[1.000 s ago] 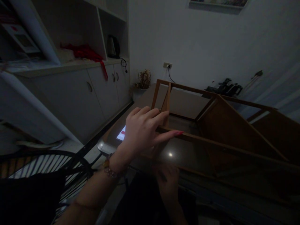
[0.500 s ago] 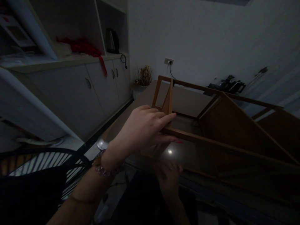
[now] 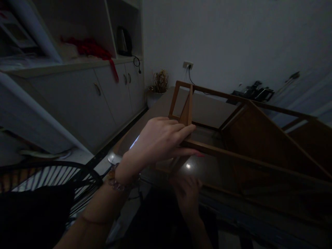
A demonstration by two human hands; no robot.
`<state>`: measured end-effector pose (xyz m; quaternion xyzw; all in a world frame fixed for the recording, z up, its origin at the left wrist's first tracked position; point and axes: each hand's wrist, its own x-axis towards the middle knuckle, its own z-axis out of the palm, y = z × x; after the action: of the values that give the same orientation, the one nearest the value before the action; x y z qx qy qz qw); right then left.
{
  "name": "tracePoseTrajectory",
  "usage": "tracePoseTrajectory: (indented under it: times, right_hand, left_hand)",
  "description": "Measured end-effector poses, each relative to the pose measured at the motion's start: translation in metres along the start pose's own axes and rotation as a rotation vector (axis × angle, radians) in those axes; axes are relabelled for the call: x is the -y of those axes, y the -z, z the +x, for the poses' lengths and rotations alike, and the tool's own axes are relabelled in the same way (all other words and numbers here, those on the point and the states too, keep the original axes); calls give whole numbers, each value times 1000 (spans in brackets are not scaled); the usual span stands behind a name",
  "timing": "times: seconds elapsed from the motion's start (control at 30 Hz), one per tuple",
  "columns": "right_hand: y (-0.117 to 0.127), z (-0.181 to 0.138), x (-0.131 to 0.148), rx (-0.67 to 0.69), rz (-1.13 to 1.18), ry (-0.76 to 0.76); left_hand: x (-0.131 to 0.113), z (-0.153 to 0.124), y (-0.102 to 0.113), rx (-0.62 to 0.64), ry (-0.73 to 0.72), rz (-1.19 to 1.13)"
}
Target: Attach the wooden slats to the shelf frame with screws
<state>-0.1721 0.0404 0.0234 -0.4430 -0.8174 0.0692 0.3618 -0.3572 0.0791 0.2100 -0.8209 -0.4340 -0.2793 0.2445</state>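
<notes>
While the wooden frame (image 3: pixel 220 152) rested on the table (image 3: pixel 157 109), boards (image 3: pixel 249 138) already between its rails, the left hand (image 3: pixel 163 138) gripped its near corner, the right hand (image 3: pixel 186 193) (grip too dim to tell) lay lower, and whether any joint was loose stayed unclear.

Room opens between the 2 long wooden rails (image 3: pixel 233 155), but a brown panel (image 3: pixel 251 138) blocks the right.

Brown wooden frame (image 3: pixel 254 135), open-sided, panelled inside, resting on glossy tabletop (image 3: pixel 160 105)

One frame (image 3: pixel 249 135), three cabinet handles (image 3: pixel 97 89)
</notes>
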Motion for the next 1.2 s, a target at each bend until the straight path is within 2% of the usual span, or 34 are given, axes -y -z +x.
tracePoseTrajectory:
  times: [0.33,0.5,0.6,0.7,0.73,0.8,0.83,0.87,0.93,1.0,1.1,1.2]
  right_hand:
    - [1,0,1,30,-2,-36]
    - [2,1,2,41,3,-45]
    - [2,-1,2,44,36,-49]
    - [2,-6,1,-16,108,-79]
    - [2,-9,0,-54,134,-93]
    - [1,-16,-1,-125,198,-137]
    - [0,-19,-2,-145,242,-165]
    - [-1,-22,-3,-151,291,-188]
    - [-4,-28,-4,-156,372,-206]
    - [-5,-30,-6,-197,414,-176]
    - [-4,-28,-12,-284,418,-142]
    - [1,-21,-18,-232,374,-179]
  left_hand:
    - [-1,-3,-3,2,29,-5]
    - [-1,-5,-5,-62,8,4]
    - [-4,-13,-2,-158,66,60]
    - [-15,-40,-8,-283,160,122]
    - [-22,-54,-15,-369,184,113]
    - [-41,-88,-37,-657,271,64]
    - [-53,-107,-51,-679,386,4]
    - [-65,-125,-65,-618,534,-60]
    - [-90,-154,-93,-477,616,-117]
    - [-107,-172,-113,-274,732,-172]
    - [-113,-179,-126,-78,755,-245]
    - [-103,-178,-127,0,725,-266]
